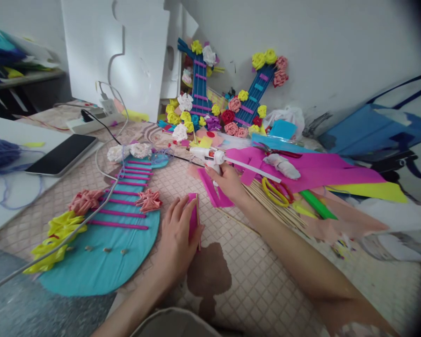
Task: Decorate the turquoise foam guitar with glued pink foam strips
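My left hand (177, 236) lies on the patterned mat, fingers curled round a small pink paper strip (193, 216) wrapped on a thin stick. Farther back, my right hand (228, 181) grips the handle of a white glue gun (210, 156) whose nozzle points left. Just left of my left hand lies a teal guitar-shaped cutout (105, 255) with pink stick strings, a pink paper flower (149, 200) and yellow paper flowers (58, 238).
Yellow-handled scissors (275, 192), a bundle of bamboo sticks (280, 208) and pink paper sheets (319, 171) lie to the right. Two decorated blue guitars (199, 84) lean on the wall. A phone (61, 154), a power strip (91, 120) and a white cable (101, 201) are at left.
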Demonstrator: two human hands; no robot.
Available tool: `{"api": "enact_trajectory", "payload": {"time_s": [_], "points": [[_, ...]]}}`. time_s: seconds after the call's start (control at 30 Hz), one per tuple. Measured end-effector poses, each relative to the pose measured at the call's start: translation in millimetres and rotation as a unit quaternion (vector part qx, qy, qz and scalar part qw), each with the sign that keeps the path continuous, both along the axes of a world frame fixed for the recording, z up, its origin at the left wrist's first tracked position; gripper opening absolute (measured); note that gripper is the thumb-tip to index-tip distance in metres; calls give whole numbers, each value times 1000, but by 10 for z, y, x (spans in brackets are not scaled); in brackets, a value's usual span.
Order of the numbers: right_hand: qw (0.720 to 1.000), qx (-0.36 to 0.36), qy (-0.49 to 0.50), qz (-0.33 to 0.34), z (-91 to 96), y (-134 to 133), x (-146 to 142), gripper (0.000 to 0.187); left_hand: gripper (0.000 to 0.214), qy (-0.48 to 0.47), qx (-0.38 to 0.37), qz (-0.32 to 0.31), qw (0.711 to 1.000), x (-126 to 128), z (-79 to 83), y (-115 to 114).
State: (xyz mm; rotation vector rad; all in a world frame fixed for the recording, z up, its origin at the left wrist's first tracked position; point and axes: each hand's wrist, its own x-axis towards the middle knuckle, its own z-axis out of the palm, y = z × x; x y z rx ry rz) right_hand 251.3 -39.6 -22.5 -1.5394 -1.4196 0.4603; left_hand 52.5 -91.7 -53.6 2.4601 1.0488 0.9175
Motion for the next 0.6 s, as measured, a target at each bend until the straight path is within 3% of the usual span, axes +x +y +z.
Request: {"api": "enact_trajectory", "payload": {"time_s": [0.23, 0.4, 0.6], "points": [[995, -6, -27, 95, -120, 34, 5, 32, 47, -60, -15, -42, 997, -128, 17, -87], [989, -43, -63, 126, -178, 8, -2, 27, 46, -67, -27, -46, 996, -252, 14, -157], [987, -42, -88, 126, -116, -46, -39, 32, 44, -72, -12, -42, 996, -360, -11, -198]]}}
